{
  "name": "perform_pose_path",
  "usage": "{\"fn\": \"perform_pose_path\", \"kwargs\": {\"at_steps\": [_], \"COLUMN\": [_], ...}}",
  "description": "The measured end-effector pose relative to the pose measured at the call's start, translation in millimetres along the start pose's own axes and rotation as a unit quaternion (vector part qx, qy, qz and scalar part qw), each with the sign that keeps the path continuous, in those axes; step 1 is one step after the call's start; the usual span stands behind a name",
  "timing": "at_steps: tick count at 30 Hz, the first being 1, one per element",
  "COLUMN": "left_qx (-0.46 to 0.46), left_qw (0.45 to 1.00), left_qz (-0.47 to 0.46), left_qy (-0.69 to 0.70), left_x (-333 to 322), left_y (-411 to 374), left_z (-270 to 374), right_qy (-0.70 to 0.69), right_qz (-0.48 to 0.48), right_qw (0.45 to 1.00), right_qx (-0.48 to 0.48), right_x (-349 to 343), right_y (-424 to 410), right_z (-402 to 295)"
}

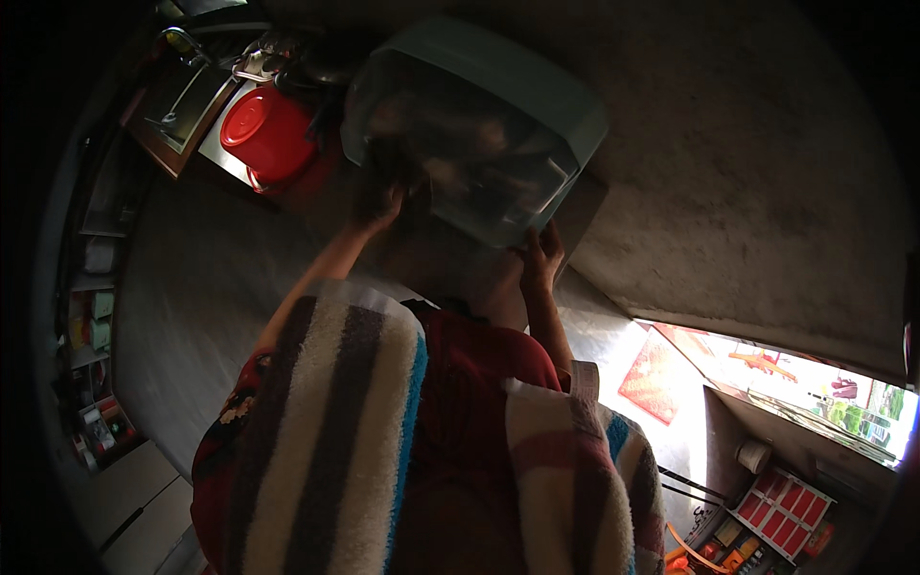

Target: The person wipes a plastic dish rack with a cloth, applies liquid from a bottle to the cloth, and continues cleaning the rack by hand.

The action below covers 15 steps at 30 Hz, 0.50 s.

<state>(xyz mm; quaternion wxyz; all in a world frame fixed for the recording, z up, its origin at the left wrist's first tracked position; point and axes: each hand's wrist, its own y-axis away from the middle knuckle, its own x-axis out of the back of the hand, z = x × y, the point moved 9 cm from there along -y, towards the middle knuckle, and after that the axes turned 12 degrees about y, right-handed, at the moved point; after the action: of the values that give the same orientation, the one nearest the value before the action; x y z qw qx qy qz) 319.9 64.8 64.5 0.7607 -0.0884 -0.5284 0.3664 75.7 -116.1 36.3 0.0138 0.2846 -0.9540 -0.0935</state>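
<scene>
A large plastic box (496, 72) with a pale green frame and a see-through front stands before me, close to the wall. Blurred shapes show through the clear front (474, 158), too dim to name. My left hand (381, 205) reaches to the front's lower left side; its fingers are lost in shadow, so its hold cannot be made out. At the lower right corner, my right hand (543, 255) grips the box's edge with raised fingers. A striped towel (330, 431) hangs over my shoulders and partly covers my red top.
Left of the box stands a red plastic bucket (269, 136), beside a sink (183, 108) with a tap. Dark cookware (323, 65) crowds behind it. A bare wall (733, 180) rises on the right. Past it, a bright doorway opens near a red mat (650, 377).
</scene>
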Motion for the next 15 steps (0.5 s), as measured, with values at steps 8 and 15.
{"fn": "perform_pose_path", "kwargs": {"at_steps": [8,15], "left_qx": [-0.023,-0.233], "left_qw": [0.952,0.967], "left_qz": [0.104,0.005], "left_qy": [-0.286,0.106], "left_x": [-6,1], "left_y": [-105,-98], "left_z": [-25,218], "right_qy": [0.003,-0.006], "right_qz": [0.007,0.012], "right_qw": [1.000,1.000], "right_qx": [-0.020,0.015], "right_x": [3,-3], "right_y": [2,-2], "right_z": [4,1]}}
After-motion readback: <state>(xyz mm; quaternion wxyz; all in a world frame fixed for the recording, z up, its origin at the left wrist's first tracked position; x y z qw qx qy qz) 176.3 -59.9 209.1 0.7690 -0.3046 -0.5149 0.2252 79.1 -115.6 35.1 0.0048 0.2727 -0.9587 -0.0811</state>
